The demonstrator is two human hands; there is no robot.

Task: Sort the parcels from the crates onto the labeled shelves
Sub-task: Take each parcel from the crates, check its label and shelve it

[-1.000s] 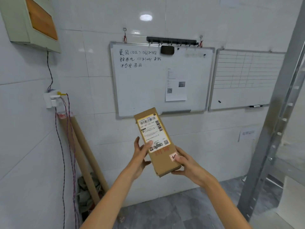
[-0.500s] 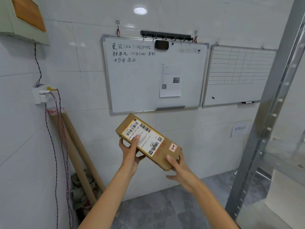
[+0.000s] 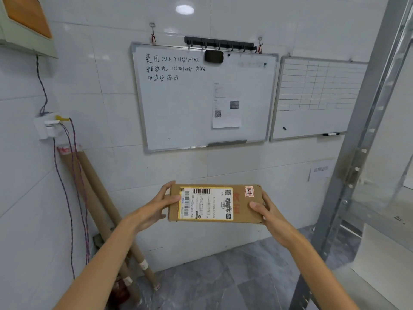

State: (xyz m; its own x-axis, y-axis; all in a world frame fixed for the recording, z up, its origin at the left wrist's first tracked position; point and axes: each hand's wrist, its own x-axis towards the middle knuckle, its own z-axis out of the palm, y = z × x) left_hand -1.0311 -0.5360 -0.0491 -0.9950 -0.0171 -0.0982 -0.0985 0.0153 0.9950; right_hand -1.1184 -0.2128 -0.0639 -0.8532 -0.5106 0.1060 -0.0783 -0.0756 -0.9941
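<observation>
While a second ago the parcel point(image 3: 242, 206) stood nearly on end, and half a second ago lay diagonal, it is now level, long side horizontal, label point(image 3: 205, 203) facing the camera. It is held in mid-air in front of the tiled wall point(image 3: 100, 74), below the whiteboard point(image 3: 178, 113). Left hand point(image 3: 154, 211) grips the left short end: thumb on the front at the label's edge, fingers point(image 3: 167, 186) curled behind. Right hand point(image 3: 271, 214) grips the right short end, thumb on the front below the red sticker point(image 3: 249, 191), the rest wrapped behind. Hands have spread to opposite ends; earlier both held the lower part. Grid board point(image 3: 312, 113) hangs right of the whiteboard, as before. Metal shelf post point(image 3: 366, 121) at far right. Cardboard tubes point(image 3: 100, 198) lean in the left corner. Grey floor point(image 3: 212, 283) below.
</observation>
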